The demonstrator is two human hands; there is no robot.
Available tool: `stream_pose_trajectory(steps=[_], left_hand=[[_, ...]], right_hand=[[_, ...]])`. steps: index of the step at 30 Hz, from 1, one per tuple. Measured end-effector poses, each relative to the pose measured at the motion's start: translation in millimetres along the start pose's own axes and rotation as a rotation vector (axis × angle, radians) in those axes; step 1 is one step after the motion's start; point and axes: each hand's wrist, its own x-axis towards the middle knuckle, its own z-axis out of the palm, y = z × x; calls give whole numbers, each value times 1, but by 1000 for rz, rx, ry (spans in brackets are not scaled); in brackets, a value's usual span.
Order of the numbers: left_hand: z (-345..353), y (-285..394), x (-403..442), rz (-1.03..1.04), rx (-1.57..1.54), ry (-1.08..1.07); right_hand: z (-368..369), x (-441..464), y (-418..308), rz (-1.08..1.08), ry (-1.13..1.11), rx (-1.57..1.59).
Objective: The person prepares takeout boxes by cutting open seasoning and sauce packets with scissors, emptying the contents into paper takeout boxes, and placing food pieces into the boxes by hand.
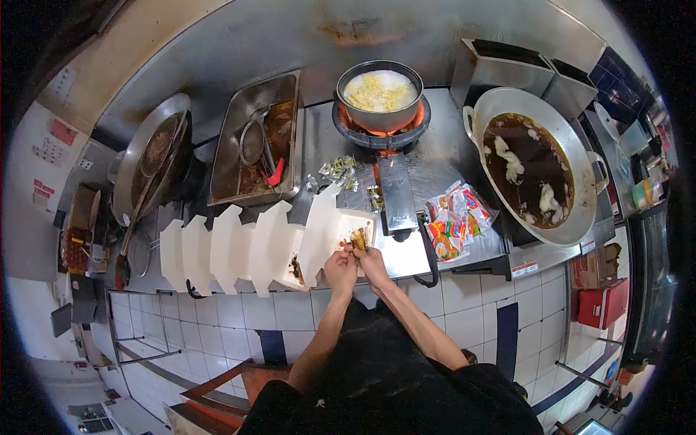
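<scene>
Both of my hands are together over the front edge of the nearest open white paper food box [366, 222]. My left hand [341, 270] is closed, its fingertips against a small gold-brown seasoning sachet [359, 238]. Beside it, my right hand [372, 265] pinches the same sachet. Dark sauce and reddish bits show inside this box. The neighbouring box [293, 239] holds dark sauce too, near its front corner. Farther left, several more boxes [225, 250] stand in a row with their lids up. Behind the boxes lies a heap of silver and gold sachets [339, 172].
A pot of noodles [378, 90] boils over a lit burner [383, 134]. Colourful noodle packets [457, 221] lie right of the burner's metal cover [396, 192]. A large pan of dark oil [481, 109] stands right; a metal tray with a strainer [217, 190] and a wok [130, 163] stand left.
</scene>
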Motion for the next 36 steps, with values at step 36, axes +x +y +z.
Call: stream_pose_trajectory(steps=[36], left_hand=[[72,80,-17,574,167,-469]], right_hand=[[-127,-48,-106,-313,367,-45]])
